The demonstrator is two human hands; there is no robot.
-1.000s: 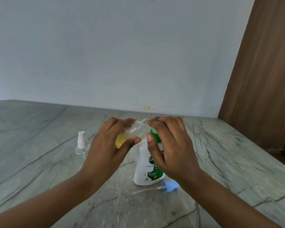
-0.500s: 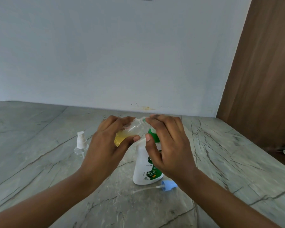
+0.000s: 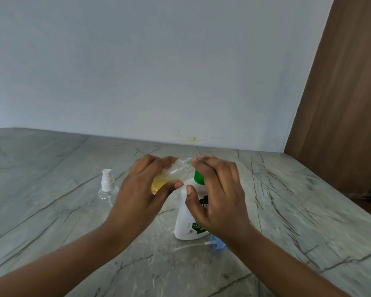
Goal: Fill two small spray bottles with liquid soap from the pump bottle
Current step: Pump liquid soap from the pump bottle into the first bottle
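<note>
My left hand [image 3: 141,189] grips a small clear spray bottle [image 3: 176,171], uncapped and tilted, with yellow soap pooled at its low end. Its open neck points right, just under the fingertips of my right hand [image 3: 219,189]. My right hand lies over the green pump head [image 3: 198,179] of the white pump bottle [image 3: 184,224], fingers pressing on top and thumb beside the bottle's shoulder. The pump's nozzle is hidden by my fingers. A second small clear spray bottle [image 3: 107,187] with a white sprayer stands to the left.
A blue sprayer cap [image 3: 216,243] with its thin tube lies on the grey marble table [image 3: 51,221] just in front of the pump bottle. A pale wall runs behind and a brown wooden panel [image 3: 341,103] stands at the right.
Both hands keep the same hold and place over the pump bottle. Only the view has shifted slightly.
</note>
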